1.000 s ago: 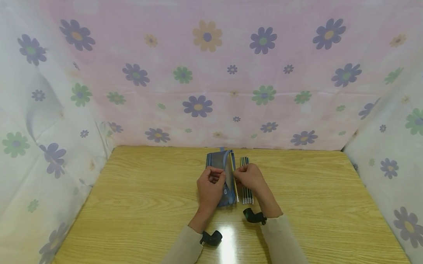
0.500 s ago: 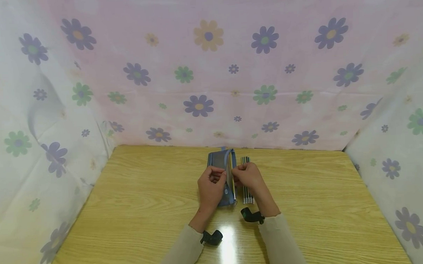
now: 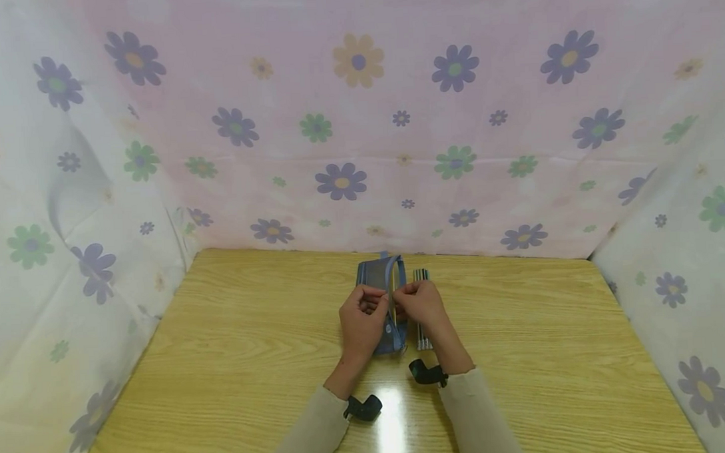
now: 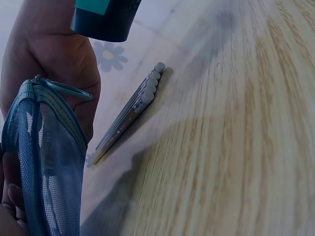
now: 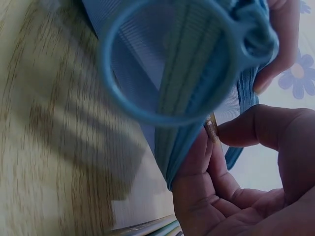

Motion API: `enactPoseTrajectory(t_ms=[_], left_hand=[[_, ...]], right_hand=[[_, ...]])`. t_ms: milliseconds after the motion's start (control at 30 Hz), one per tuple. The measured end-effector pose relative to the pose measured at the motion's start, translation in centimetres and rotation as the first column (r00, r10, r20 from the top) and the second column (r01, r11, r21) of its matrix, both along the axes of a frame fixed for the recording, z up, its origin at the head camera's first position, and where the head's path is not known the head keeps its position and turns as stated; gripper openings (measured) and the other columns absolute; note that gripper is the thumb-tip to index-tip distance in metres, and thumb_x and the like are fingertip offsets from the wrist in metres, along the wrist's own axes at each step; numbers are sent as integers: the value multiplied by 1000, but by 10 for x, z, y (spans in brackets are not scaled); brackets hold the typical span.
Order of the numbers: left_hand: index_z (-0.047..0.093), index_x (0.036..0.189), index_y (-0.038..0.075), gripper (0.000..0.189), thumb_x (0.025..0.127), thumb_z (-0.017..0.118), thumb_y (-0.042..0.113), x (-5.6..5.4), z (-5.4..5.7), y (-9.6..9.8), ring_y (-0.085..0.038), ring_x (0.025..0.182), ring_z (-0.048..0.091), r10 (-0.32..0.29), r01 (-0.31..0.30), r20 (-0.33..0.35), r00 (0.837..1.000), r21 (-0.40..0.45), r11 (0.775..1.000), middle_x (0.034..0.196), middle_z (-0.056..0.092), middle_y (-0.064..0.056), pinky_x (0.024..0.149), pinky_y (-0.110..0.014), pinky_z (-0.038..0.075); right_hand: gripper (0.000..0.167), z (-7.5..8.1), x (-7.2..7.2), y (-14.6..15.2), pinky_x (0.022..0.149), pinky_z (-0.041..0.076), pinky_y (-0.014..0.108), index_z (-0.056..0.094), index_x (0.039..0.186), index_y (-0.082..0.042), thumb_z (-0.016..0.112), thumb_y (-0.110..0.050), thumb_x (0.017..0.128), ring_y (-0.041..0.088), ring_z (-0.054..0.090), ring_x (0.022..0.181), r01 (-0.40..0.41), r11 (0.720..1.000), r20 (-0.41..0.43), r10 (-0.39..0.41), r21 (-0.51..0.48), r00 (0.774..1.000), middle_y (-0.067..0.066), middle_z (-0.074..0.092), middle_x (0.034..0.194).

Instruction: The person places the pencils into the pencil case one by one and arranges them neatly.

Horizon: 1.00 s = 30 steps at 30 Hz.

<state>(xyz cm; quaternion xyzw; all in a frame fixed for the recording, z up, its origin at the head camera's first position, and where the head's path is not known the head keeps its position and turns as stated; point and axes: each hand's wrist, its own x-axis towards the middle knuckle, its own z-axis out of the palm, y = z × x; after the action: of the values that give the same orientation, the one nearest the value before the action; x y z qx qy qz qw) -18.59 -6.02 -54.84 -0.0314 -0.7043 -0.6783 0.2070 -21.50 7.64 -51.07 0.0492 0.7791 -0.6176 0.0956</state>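
A blue mesh pencil case (image 3: 373, 274) lies lengthwise on the table, its zipped side gaping toward the right. The left hand (image 3: 362, 320) pinches the near lip of that opening between thumb and fingers. At the mouth of the case, the right hand (image 3: 422, 306) pinches a pencil (image 5: 211, 129) between thumb and fingertips, its fingers reaching past the zip edge. Most of this pencil is hidden inside the case. A blue ring (image 5: 106, 73) on the zip hangs large before the right wrist camera. Beside the case, several striped pencils (image 3: 424, 343) lie in a row, partly covered by the right hand.
The wooden table (image 3: 253, 363) runs back to a flowered pink curtain (image 3: 276, 156), with pale flowered sheets at both sides. A black wrist camera (image 3: 364, 408) sits on the left wrist and another camera (image 3: 426, 371) on the right.
The right hand has shifted slightly left, carrying the pencil from along the case's right edge down into the opening. The left hand stays at the lip.
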Motion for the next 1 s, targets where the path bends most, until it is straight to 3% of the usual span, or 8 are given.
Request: enactPoseTrajectory(t_ms=[267,1000], left_hand=[[75,99,9,7,96,75,3,0,0,-2,-20,71,70,-30,30,6,1000,-7,1000,86,73,-7,63,-23,55],[75,98,8,8,95,75,1,-1,-2,-2,-18,71,69,-21,21,-26,999,-3,1000,85,72,-9,62,-21,55]], right_hand=[[18,3,2,0,70,64,43,70,108,8,66,-7,99,25,73,73,-10,1000,-6,10,0,1000,23,72,94],[25,5,4,11,69,63,45,72,119,4,68,-9,98,26,70,73,-12,993,-66,20,119,998,15,71,94]])
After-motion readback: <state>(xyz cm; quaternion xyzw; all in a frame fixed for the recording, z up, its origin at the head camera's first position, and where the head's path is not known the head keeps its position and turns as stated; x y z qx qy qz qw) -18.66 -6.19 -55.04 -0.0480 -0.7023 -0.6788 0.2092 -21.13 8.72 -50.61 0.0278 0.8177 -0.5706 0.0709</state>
